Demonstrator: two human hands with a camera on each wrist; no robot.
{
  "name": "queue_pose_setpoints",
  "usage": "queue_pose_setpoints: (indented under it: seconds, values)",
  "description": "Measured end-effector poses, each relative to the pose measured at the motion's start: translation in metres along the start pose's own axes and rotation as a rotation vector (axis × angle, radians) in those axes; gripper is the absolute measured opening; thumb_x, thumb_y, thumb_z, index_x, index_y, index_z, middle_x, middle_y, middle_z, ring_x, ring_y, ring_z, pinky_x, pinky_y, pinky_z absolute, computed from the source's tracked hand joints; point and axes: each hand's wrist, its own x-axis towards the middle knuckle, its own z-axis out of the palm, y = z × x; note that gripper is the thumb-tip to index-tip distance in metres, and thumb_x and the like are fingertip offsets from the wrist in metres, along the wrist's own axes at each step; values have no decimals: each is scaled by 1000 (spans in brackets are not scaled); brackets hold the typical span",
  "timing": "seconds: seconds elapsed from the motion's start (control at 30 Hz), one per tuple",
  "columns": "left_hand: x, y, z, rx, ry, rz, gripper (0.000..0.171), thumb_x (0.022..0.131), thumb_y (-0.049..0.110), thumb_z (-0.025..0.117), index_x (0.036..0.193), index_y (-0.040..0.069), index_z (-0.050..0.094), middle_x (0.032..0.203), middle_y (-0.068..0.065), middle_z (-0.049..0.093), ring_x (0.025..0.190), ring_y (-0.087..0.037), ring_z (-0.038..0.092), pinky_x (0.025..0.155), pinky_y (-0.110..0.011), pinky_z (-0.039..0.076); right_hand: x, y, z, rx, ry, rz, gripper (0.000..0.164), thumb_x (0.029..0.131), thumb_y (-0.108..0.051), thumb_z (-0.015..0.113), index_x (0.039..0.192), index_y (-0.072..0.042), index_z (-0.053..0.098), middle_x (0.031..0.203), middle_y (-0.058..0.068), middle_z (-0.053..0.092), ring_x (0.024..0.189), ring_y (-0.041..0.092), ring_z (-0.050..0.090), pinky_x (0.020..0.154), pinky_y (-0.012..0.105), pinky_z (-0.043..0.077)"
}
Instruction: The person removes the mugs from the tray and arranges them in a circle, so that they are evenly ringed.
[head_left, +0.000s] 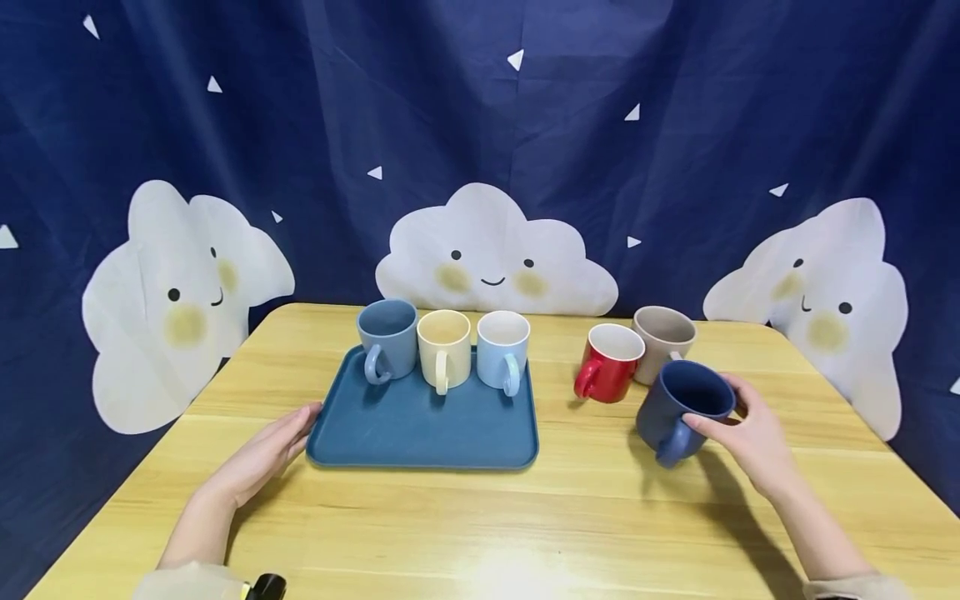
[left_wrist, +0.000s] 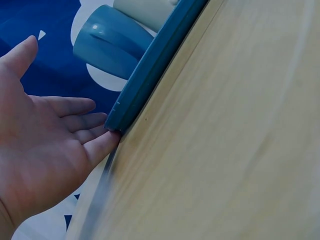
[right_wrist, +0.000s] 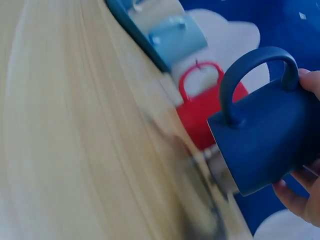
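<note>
My right hand (head_left: 757,437) grips a navy blue mug (head_left: 667,417) by its body, thumb near the rim; the mug is tilted a little and held above the table, its shadow below. In the right wrist view the navy mug (right_wrist: 275,135) shows its looped handle. Fingers straight, my left hand (head_left: 273,450) touches the left edge of a blue tray (head_left: 423,433); in the left wrist view the fingertips meet the tray's corner. Along the tray's back stand a grey-blue mug (head_left: 388,337), a cream mug (head_left: 445,350) and a light blue mug (head_left: 501,354), all upright.
Right of the tray, a red mug (head_left: 611,367) with a white inside stands close to a taupe mug (head_left: 660,333), which the navy mug partly hides. Everything stands on a light wooden table (head_left: 480,525). Behind it hangs a dark blue curtain (head_left: 450,108) with smiling clouds.
</note>
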Motion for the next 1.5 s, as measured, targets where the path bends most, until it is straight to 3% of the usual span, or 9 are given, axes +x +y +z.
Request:
queue_pose_setpoints:
  seconds: [0.23,0.33,0.5,0.6,0.73,1.0,1.2,1.33,1.5]
  values:
    - [0,-1,1,-11,-2,-2,67,103,36,23,141,-17,4,149,-31,1,137,-40,-1,94,-5,28,7,32,-27,-86,57,81,63,81,-18,72,129,8,39,104,-18,45,93,-11,40,72,2,35]
    - [1,0,1,-8,-2,-1,68,103,36,23,141,-17,4,148,-32,1,137,-40,0,96,-7,28,10,41,-34,-130,61,128,68,82,-25,72,132,6,39,108,-7,48,94,-9,38,72,5,31]
    - [2,0,1,0,-8,1,68,103,37,23,140,-17,4,148,-32,1,136,-40,1,99,-9,28,17,54,-39,-200,46,184,74,83,-34,69,137,5,35,124,23,47,106,20,42,89,29,33]
    - [1,-1,1,-7,-5,-4,68,103,37,24,141,-16,4,149,-31,1,137,-39,0,97,-7,28,22,61,-39,-204,21,201,79,84,-37,67,140,5,31,131,27,43,113,33,38,92,35,32]
    - [0,-3,1,-11,-13,-8,68,103,37,23,141,-16,4,149,-30,0,137,-39,-1,95,-5,28,28,69,-38,-176,15,188,78,83,-35,68,140,4,31,129,24,44,107,11,42,84,19,30]
    - [0,1,0,15,-6,1,69,103,38,25,141,-16,5,149,-31,1,137,-40,0,95,-6,28,44,71,-45,4,-86,103,58,88,-17,64,133,4,35,104,-22,46,98,-9,41,76,7,33]
    - [-1,0,-2,19,-9,0,68,103,36,26,141,-16,5,149,-32,1,136,-40,0,93,-4,28,47,48,-34,-65,-22,203,48,86,-25,66,112,11,46,82,-7,53,71,0,48,61,14,40]
    - [0,1,-2,23,-15,10,68,103,35,26,141,-17,4,148,-32,1,136,-41,0,94,-4,28,50,41,-27,-116,56,257,60,83,-31,69,117,12,45,87,3,50,72,4,44,60,14,39]
    - [0,2,-1,28,-13,-4,68,103,35,27,141,-16,4,149,-31,1,136,-40,-1,95,-4,27,54,45,-29,-106,24,232,58,85,-30,68,120,10,45,86,-3,51,74,3,44,61,13,39]
